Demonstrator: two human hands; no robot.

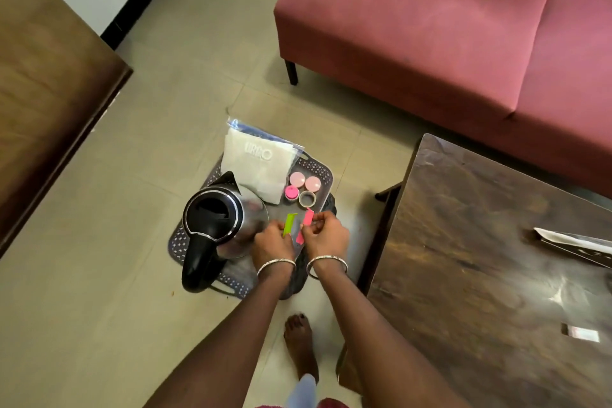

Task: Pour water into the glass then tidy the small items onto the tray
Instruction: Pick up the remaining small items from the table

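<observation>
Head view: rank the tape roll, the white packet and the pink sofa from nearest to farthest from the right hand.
1. Tape roll: on the tray, just beyond the right hand.
2. White packet: at the tray's far left corner.
3. Pink sofa: off the tray, well beyond it to the right.

Bare arms [228, 344], a silver bangle [276, 266] on each wrist, bare foot [299, 341].
</observation>
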